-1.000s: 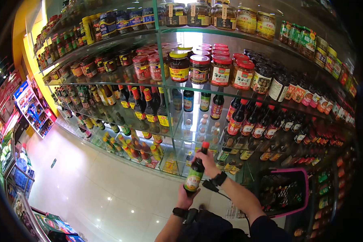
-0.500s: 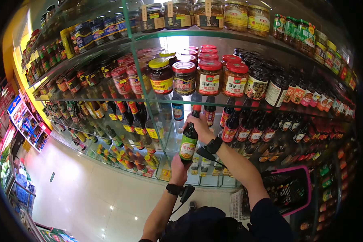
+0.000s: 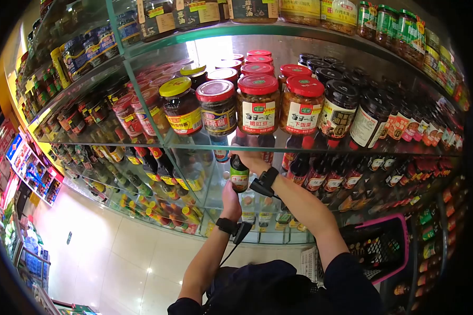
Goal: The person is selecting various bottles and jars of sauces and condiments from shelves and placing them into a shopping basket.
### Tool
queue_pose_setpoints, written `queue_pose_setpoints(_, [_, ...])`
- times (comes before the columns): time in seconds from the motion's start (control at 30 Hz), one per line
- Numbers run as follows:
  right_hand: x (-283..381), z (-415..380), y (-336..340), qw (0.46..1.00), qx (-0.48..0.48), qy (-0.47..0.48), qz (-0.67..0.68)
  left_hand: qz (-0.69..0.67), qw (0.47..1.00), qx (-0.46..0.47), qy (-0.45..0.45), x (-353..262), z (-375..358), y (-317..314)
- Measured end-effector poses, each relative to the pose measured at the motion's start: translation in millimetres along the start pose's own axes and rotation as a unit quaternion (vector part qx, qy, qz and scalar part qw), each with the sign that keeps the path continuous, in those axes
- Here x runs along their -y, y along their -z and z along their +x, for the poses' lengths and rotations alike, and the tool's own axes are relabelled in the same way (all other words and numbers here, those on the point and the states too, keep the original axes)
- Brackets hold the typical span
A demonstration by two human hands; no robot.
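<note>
A dark bottle with a green and white label [image 3: 239, 177] is held between my two hands at the glass shelving. My right hand [image 3: 251, 160] wraps round its upper part, partly beneath the edge of the jar shelf. At its lower end my left hand [image 3: 231, 200] grips the bottle, fingers mostly hidden behind it. Just above stand a jar with a red lid and white label [image 3: 258, 105] and a jar with a yellow lid [image 3: 181, 107]. Dark bottles with red labels [image 3: 316, 176] stand to the right of my right hand.
The glass shelf edge [image 3: 299, 150] runs close above my hands. More jars [image 3: 202, 14] line the upper shelf. A black basket with a pink rim [image 3: 406, 241] is at the lower right. Pale floor tiles [image 3: 110, 247] lie at the lower left.
Both hands and the bottle have shifted slightly left and farther under the jar shelf, so less of the bottle shows. The camera view has moved closer to the jars.
</note>
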State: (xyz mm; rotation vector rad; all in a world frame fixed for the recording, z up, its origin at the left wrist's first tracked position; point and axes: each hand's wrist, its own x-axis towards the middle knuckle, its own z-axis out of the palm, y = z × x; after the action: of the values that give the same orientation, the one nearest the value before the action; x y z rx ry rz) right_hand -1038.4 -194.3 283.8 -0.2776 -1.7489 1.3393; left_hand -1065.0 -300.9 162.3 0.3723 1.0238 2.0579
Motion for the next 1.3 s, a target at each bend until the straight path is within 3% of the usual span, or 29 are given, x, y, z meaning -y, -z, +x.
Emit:
queue_pose_setpoints(0.13, [-3, 6, 2, 0.999, -0.017, 0.005, 0.042, 0.017, 0.999, -0.032, 0.0, -1, 7, -12])
queue_pose_setpoints(0.2, [-4, 7, 1, 0.992, -0.036, 0.087, -0.087, 0.024, 0.999, -0.044, -0.007, -5, 1, -19])
queue_pose_setpoints(0.3, [-40, 16, 4, 0.987, -0.044, 0.104, -0.116, 0.013, 0.999, -0.048, -0.021, -7, 2, -24])
queue_pose_setpoints(0.43, [-35, 16, 4, 0.977, -0.061, 0.127, -0.161, 0.0, 0.998, -0.033, -0.044, 1, 15, -10])
queue_pose_setpoints(0.63, [-45, 14, 2, 0.977, 0.008, 0.081, -0.196, -0.033, 0.999, 0.018, -0.032, -4, 19, -6])
queue_pose_setpoints(0.77, [-32, 15, 2, 0.976, 0.032, 0.062, -0.204, -0.026, 1.0, -0.01, -0.013, -16, 16, -16])
queue_pose_setpoints(0.87, [-2, 13, 0, 0.99, -0.006, 0.018, -0.14, -0.031, 1.0, -0.002, 0.001, -16, 18, -17])
queue_pose_setpoints(0.97, [-4, 14, 3, 0.982, 0.005, 0.01, -0.187, -0.035, 0.999, -0.03, 0.006, -16, 19, -19])
queue_pose_setpoints(1.07, [-18, 12, 0, 0.965, -0.077, 0.038, -0.248, -0.02, 1.0, -0.021, 0.001, -16, 21, -16])
queue_pose_setpoints(1.2, [-29, -16, -4, 0.991, -0.048, 0.01, -0.123, -0.017, 1.0, -0.013, 0.004, -14, 19, -11])
queue_pose_setpoints(1.27, [-27, -31, -9, 0.991, -0.092, 0.052, -0.082, -0.008, 1.0, -0.007, 0.009, -14, 19, -9])
queue_pose_setpoints(1.3, [-25, -39, -6, 0.992, -0.09, -0.009, -0.084, -0.006, 1.0, -0.002, 0.006, -14, 21, -8])
